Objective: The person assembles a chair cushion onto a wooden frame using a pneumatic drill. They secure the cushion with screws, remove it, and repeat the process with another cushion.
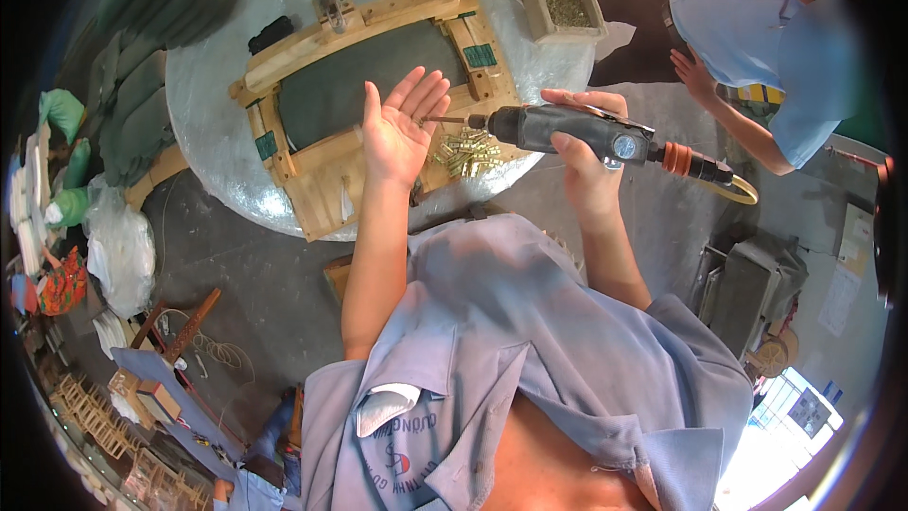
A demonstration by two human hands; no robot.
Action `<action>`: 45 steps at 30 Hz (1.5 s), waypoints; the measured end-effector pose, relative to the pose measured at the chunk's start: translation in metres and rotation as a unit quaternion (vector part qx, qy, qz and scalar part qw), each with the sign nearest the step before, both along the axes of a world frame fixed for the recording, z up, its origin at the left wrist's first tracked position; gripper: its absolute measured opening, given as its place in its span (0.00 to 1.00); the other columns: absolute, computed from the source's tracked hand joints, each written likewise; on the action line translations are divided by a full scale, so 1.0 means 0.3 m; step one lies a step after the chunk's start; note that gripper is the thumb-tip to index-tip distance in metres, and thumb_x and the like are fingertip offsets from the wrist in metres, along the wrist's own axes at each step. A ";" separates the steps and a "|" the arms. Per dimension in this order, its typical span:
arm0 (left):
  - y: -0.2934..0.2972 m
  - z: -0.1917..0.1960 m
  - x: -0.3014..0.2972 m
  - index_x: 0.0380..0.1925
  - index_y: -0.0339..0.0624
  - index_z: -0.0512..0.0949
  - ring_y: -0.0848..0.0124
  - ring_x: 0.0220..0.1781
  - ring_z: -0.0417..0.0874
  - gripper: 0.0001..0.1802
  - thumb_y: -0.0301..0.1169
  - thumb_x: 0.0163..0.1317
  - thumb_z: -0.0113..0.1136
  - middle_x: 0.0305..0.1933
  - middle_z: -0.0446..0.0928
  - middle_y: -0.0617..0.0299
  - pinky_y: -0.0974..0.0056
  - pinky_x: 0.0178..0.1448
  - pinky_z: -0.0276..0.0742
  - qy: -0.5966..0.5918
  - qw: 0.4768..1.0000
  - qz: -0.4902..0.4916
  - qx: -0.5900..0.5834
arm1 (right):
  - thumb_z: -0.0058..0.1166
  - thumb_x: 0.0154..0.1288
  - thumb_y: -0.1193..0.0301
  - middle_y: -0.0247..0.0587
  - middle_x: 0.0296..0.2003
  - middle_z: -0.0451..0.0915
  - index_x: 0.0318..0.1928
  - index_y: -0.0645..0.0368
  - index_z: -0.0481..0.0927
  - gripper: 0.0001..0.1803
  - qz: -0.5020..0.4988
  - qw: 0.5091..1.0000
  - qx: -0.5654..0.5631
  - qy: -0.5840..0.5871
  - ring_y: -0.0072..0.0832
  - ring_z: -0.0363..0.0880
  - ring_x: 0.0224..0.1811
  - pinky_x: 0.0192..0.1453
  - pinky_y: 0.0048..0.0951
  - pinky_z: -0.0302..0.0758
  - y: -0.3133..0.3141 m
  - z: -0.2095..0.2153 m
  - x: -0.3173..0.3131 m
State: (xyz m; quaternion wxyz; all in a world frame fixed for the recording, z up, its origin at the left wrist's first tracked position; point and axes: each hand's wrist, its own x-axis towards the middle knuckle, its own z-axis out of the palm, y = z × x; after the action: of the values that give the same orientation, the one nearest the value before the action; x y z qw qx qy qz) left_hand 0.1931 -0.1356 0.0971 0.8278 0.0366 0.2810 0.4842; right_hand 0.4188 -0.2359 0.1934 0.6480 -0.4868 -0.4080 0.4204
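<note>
Workshop bench: a round top wrapped in clear film (203, 123) spreads under the wooden frame (402, 14), with a grey floor around it.
Plastic bag: a clear bag with pale contents (120, 241), on the floor side, well left of the wooden frame.
Black object: a small dark item (270, 35), just beyond the wooden frame's upper left corner.
Dark panel: a flat grey-green sheet (364, 76) inside the wooden frame.
Left hand (397, 142): open, palm up, over the wooden frame's near half, fingers at the drill bit's tip; contact cannot be told.
Brass fittings: a loose pile (468, 156) on the wooden frame's near right part.
Drill (572, 131): held above the wooden frame's right side, bit pointing left.
Right hand (594, 180): gripping the drill's body, right of the wooden frame.
Co-worker: a person in a light-blue shirt (738, 14), right of the wooden frame.
</note>
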 end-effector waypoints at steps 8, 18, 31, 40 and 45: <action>-0.085 -0.117 -0.047 0.59 0.33 0.83 0.62 0.56 0.90 0.28 0.51 0.82 0.59 0.55 0.88 0.50 0.59 0.61 0.90 0.139 0.986 -0.075 0.049 | 0.67 0.58 0.81 0.60 0.58 0.86 0.61 0.59 0.73 0.30 -0.017 0.999 0.010 0.033 0.43 0.84 0.67 0.73 0.48 0.78 -0.018 0.026 -0.008; -0.135 -0.103 -0.033 0.49 0.39 0.87 0.71 0.40 0.93 0.14 0.40 0.76 0.71 0.40 0.89 0.62 0.66 0.46 0.93 0.080 0.994 -0.026 -0.069 | 0.68 0.60 0.81 0.60 0.59 0.86 0.62 0.58 0.72 0.30 -0.010 0.999 0.018 0.035 0.43 0.84 0.67 0.73 0.46 0.78 -0.033 0.018 0.005; -0.153 -0.094 0.101 0.52 0.45 0.86 0.73 0.48 0.92 0.12 0.39 0.78 0.68 0.46 0.90 0.65 0.68 0.47 0.92 -0.073 0.980 0.110 -0.149 | 0.68 0.61 0.83 0.62 0.61 0.83 0.61 0.59 0.70 0.30 -0.046 0.997 0.055 0.019 0.45 0.84 0.66 0.73 0.48 0.81 -0.047 -0.060 -0.046; -0.112 -0.069 0.090 0.51 0.46 0.86 0.73 0.47 0.90 0.10 0.38 0.81 0.64 0.50 0.91 0.66 0.67 0.47 0.88 -0.089 0.962 0.175 -0.192 | 0.68 0.63 0.84 0.65 0.62 0.80 0.62 0.58 0.67 0.31 -0.012 0.996 0.091 -0.017 0.51 0.86 0.64 0.70 0.52 0.84 -0.008 -0.118 -0.164; -0.079 -0.090 -0.007 0.52 0.46 0.86 0.71 0.48 0.90 0.10 0.38 0.81 0.63 0.50 0.91 0.66 0.67 0.45 0.88 -0.099 0.957 0.186 -0.198 | 0.71 0.63 0.83 0.65 0.61 0.81 0.62 0.58 0.67 0.31 0.005 0.996 0.083 0.012 0.52 0.86 0.64 0.69 0.52 0.84 0.023 -0.101 -0.218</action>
State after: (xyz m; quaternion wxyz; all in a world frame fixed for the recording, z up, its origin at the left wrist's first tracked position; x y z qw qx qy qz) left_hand 0.1909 -0.1594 0.0700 0.7378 -0.2287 0.2893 0.5653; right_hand 0.3534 -0.2291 0.1630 0.6886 -0.4244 -0.4363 0.3941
